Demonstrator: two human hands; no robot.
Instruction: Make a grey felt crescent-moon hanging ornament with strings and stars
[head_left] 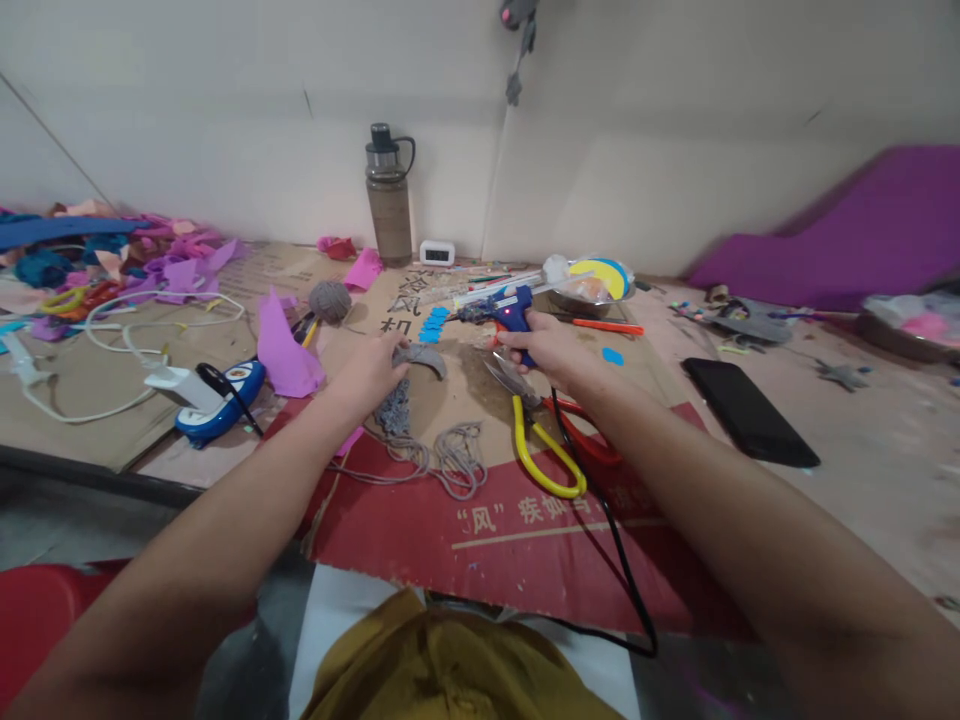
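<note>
My right hand is wrapped round the handle of a blue glue gun, whose nozzle points left and whose small light glows red. A grey crescent-shaped piece lies at the fingertips of my left hand, which are pinched at its left end. Just beyond it, several small blue cut-outs rest on the cardboard. Grey knotted yarn and loose grey cord lie below my left hand. Scissors with one yellow and one red handle lie under my right wrist.
A water bottle and a white digital clock stand by the wall. To the right is a black phone; to the left, a blue power strip with cables. A metal bowl holds scraps. The gun's black cord hangs past the front edge.
</note>
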